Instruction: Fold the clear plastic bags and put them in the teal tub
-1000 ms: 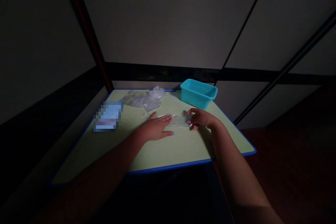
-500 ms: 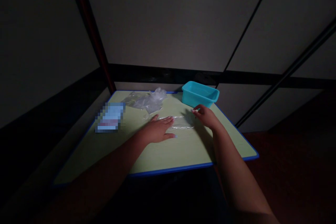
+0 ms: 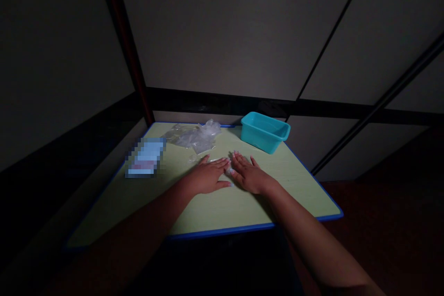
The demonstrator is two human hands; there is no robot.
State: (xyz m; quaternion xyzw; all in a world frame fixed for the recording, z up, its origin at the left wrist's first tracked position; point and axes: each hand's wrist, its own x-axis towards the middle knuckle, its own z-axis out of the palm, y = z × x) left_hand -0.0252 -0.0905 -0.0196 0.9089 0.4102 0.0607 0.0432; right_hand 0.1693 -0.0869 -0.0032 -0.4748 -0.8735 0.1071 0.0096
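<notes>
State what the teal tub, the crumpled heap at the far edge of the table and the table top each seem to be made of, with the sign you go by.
Teal tub: probably moulded plastic, smooth, one even colour, rolled rim.
Crumpled heap: thin clear plastic film, see-through, creased, with pale glints.
Table top: likely laminate board, matt pale green with faint grain, edged by a blue strip, probably plastic.

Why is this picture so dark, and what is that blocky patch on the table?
Head view: dim light falls only on the table; the walls and forearms sink into shadow. The left hand and right hand lie flat and readable. The blurred patch is pixelated on purpose. Straight wall lines splay outward, a wide-lens effect. The teal tub stays sharp.
</notes>
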